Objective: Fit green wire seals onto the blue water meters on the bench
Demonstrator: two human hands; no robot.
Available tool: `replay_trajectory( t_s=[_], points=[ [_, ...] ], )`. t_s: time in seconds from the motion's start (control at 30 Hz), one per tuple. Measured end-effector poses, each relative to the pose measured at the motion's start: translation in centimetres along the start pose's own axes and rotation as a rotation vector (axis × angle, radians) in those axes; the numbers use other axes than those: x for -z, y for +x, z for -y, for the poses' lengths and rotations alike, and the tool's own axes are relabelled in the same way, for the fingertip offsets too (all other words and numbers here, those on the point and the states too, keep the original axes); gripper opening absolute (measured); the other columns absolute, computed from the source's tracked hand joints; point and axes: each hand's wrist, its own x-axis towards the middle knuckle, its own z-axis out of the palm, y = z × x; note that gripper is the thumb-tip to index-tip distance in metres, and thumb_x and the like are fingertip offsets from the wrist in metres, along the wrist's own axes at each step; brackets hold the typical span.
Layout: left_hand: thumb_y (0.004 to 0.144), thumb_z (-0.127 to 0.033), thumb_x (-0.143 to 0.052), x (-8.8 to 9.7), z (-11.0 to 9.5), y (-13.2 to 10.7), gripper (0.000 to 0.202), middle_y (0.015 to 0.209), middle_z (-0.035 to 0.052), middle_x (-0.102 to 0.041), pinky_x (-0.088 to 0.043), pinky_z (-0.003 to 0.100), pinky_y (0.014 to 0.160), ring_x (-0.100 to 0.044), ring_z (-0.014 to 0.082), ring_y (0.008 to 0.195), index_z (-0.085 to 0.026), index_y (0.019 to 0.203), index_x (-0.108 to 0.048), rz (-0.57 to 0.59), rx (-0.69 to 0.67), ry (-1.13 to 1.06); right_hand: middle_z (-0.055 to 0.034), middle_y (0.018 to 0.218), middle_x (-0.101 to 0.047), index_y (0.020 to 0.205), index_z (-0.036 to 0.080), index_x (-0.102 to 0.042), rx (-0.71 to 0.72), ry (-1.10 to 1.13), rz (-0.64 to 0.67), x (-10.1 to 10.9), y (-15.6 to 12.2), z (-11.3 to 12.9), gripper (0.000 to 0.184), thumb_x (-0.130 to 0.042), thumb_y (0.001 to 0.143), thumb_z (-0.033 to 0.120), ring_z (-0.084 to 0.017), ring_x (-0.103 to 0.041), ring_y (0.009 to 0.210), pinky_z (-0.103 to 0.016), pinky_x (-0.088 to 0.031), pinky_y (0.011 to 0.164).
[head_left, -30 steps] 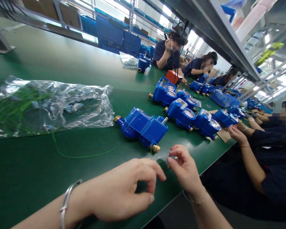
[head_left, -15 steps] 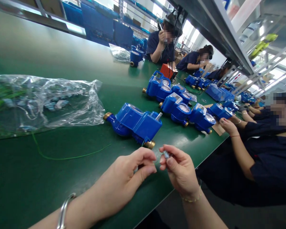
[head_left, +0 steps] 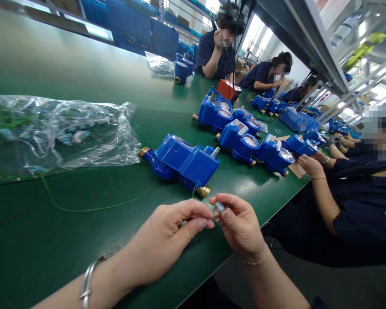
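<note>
A blue water meter [head_left: 185, 161] with brass threaded ends lies on the green table in front of me. A thin green wire [head_left: 193, 192] is looped at its near brass end and runs down behind my fingers. My right hand [head_left: 241, 225] pinches a small clear-and-blue seal [head_left: 218, 207] between thumb and fingers. The fingertips of my left hand [head_left: 180, 229] are pinched together right beside the seal, on what looks like the thin wire; its end is mostly hidden.
At left lies a clear plastic bag [head_left: 93, 141] of seals, one green wire [head_left: 80, 211] trailing from it. Several more water meters [head_left: 239, 139] stand to the right. A co-worker's hand [head_left: 312, 166] is near them. A red-orange box [head_left: 227, 89] sits farther back.
My hands have come together; the left fingertips now meet the seal in my right hand, which has shifted slightly left. The view has tilted a little.
</note>
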Motion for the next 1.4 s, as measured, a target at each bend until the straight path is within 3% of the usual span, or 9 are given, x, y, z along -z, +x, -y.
replay_trajectory(
  t_s=[1.0,1.23,1.4],
  points=[
    [0.085,-0.025,-0.054,0.0,0.1,0.1,0.011,0.082,-0.0014,-0.071,-0.050,0.020,0.071,-0.066,0.0131,0.077,-0.021,0.087,-0.064,-0.022,0.070,-0.103,-0.0021,0.092,-0.068,0.099,0.024,-0.067,-0.005,-0.032,0.035,0.2,0.2,0.1,0.024,-0.068,0.075,0.023,-0.007,-0.056,0.066,-0.020,-0.048,0.064],
    [0.084,-0.027,-0.054,-0.1,0.3,0.1,0.012,0.082,-0.0003,-0.071,-0.051,0.020,0.067,-0.066,0.0140,0.077,-0.022,0.088,-0.063,-0.037,0.093,-0.101,-0.0028,0.097,-0.067,0.103,0.025,-0.065,0.071,-0.278,0.023,0.5,-0.1,0.5,0.027,-0.066,0.076,0.020,-0.011,-0.059,0.076,-0.025,-0.049,0.069],
    [0.085,-0.029,-0.053,0.0,0.4,0.1,0.012,0.082,-0.0007,-0.071,-0.050,0.019,0.065,-0.065,0.0131,0.074,-0.023,0.089,-0.063,-0.036,0.104,-0.078,-0.0006,0.098,-0.068,0.107,0.028,-0.062,0.136,-0.329,0.013,0.2,-0.2,1.1,0.035,-0.068,0.074,0.016,-0.012,-0.060,0.084,-0.025,-0.048,0.076]
  ],
)
